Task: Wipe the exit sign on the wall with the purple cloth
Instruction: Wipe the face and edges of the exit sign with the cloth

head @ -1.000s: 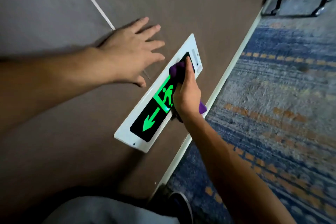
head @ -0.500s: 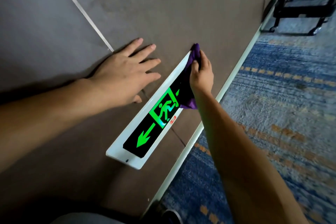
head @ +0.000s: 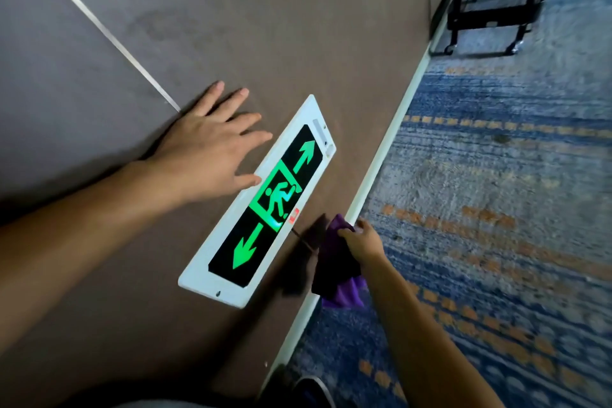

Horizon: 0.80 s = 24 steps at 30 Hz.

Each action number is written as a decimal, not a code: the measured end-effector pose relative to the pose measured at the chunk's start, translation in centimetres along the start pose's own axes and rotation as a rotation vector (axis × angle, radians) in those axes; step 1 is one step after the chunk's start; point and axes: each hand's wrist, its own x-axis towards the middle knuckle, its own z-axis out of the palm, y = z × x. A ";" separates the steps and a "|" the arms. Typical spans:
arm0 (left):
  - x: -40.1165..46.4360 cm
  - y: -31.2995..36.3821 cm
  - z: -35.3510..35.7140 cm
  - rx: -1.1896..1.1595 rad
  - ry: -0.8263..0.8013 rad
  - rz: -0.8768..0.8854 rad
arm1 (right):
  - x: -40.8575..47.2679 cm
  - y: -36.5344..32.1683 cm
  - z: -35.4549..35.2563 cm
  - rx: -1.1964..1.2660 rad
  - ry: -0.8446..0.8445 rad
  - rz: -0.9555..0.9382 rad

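The exit sign [head: 265,205] is a long white plate low on the brown wall, with a black panel, two green arrows and a green running figure, all in full view. My left hand [head: 205,152] lies flat on the wall just above it, fingers spread, thumb tip at the sign's upper edge. My right hand [head: 361,242] grips the purple cloth [head: 337,272] below the sign, near the white skirting. The cloth hangs down from my fingers and is off the sign.
A white skirting board [head: 381,156] runs along the foot of the wall beside blue and orange patterned carpet [head: 496,209]. A black metal frame [head: 496,0] stands on the carpet at the far end. My shoe [head: 311,391] is near the bottom edge.
My right hand has drawn the cloth from the sign's far end down and off it to below the sign. The far arrow is now uncovered. My left hand stays flat on the wall.
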 end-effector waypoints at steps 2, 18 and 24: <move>-0.4 1.8 -0.1 -0.171 0.092 -0.060 | -1.2 0.5 -2.0 0.156 0.019 0.019; -3.6 15.0 -0.1 -1.359 0.007 -0.086 | -17.7 -7.3 -9.9 0.907 -0.177 -0.431; -3.9 15.9 0.1 -1.497 0.018 -0.142 | -18.0 -6.3 -8.5 1.014 -0.211 -0.367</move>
